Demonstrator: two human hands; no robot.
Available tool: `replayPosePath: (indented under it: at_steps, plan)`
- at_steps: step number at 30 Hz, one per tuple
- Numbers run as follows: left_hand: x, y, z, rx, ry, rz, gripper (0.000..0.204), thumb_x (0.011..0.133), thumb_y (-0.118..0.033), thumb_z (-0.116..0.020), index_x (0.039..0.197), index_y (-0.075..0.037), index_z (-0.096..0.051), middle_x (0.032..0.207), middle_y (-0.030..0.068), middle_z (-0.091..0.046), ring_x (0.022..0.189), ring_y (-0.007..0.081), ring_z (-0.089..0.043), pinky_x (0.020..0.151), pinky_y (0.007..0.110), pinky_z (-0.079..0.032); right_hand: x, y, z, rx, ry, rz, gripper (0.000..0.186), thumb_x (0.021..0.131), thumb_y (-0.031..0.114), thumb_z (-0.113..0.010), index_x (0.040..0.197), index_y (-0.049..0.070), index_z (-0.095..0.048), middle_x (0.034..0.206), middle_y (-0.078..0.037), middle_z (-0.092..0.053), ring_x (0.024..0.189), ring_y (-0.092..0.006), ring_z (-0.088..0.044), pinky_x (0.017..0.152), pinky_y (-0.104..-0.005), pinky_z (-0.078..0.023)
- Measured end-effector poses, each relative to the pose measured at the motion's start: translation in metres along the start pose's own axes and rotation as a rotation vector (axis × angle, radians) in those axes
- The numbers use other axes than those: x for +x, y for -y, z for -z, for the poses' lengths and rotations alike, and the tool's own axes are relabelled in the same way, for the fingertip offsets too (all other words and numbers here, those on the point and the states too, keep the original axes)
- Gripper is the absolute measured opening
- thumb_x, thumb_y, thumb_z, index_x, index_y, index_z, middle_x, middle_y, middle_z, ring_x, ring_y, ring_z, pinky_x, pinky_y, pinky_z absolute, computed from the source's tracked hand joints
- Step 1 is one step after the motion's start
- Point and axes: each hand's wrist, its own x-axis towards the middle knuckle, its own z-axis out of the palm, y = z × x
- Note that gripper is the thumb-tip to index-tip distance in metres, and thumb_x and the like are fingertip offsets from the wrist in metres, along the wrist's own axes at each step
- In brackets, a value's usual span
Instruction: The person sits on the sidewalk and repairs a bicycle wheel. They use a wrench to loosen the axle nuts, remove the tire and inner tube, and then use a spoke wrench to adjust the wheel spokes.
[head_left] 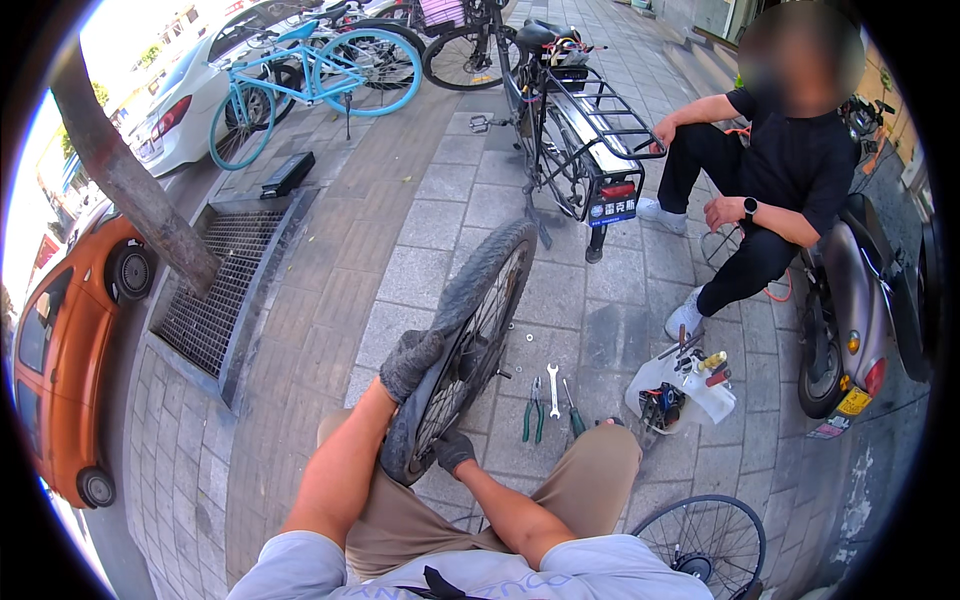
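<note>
A bicycle wheel (484,268) with a thick, dusty black tyre stands tilted between my knees, its lower end near my lap. My left hand (411,366), in a dark grey knit glove, is closed over the tyre on its left side. Lower down, my right hand (455,450), gloved alike, grips the tyre and rim near the bottom; some of its fingers are hidden behind the wheel. On the paving right of the wheel lie green-handled pliers (534,412), an open-ended wrench (554,390) and a screwdriver (574,410). A small nut (529,338) sits beyond them.
A white tub of tools (660,395) stands to the right, with another spoked wheel (702,545) nearer me. Ahead is a black electric bicycle (575,140) without its rear wheel. A person (790,170) sits beside it. A scooter (850,310), tree trunk (130,170) and grate (220,290) flank the paving.
</note>
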Motion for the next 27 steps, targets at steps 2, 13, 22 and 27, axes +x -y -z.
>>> replayPosePath:
  at_steps: [2, 13, 22, 27]
  plan:
    - [0.001, 0.003, 0.002, 0.001, -0.005, 0.007, 0.061, 0.086, -0.062, -0.073, 0.096, -0.002, -0.075, 0.079, 0.0059, -0.071, 0.069, 0.0147, -0.063, 0.066, 0.032, -0.051, 0.000, 0.001, -0.001, 0.039, 0.024, -0.049, 0.037, 0.086, 0.020, -0.063, 0.117, 0.002, -0.070, 0.112, -0.023, -0.073, 0.105, -0.0366, -0.069, 0.092, -0.0398, -0.052]
    - [0.002, 0.003, 0.000, -0.053, -0.001, 0.007, 0.056, 0.090, -0.058, -0.071, 0.096, -0.002, -0.075, 0.079, 0.0047, -0.071, 0.066, 0.0135, -0.063, 0.062, 0.029, -0.051, 0.007, -0.019, -0.013, 0.058, -0.065, 0.057, 0.032, 0.084, 0.027, -0.065, 0.106, 0.006, -0.074, 0.104, -0.022, -0.073, 0.102, -0.0406, -0.069, 0.088, -0.0453, -0.054]
    - [0.004, 0.006, 0.003, -0.016, 0.004, 0.010, 0.057, 0.092, -0.059, -0.068, 0.093, -0.003, -0.075, 0.076, 0.0058, -0.071, 0.065, 0.0133, -0.063, 0.062, 0.029, -0.051, 0.006, -0.016, -0.010, 0.036, -0.069, 0.060, 0.032, 0.084, 0.027, -0.064, 0.105, 0.005, -0.074, 0.104, -0.023, -0.073, 0.103, -0.0408, -0.068, 0.088, -0.0451, -0.054]
    - [0.004, 0.006, 0.005, 0.002, -0.004, 0.001, 0.058, 0.090, -0.060, -0.068, 0.093, -0.003, -0.075, 0.075, 0.0057, -0.071, 0.065, 0.0136, -0.063, 0.062, 0.029, -0.051, 0.007, -0.020, -0.014, 0.061, -0.064, 0.059, 0.032, 0.084, 0.027, -0.065, 0.105, 0.005, -0.074, 0.105, -0.023, -0.073, 0.103, -0.0410, -0.068, 0.089, -0.0450, -0.054]
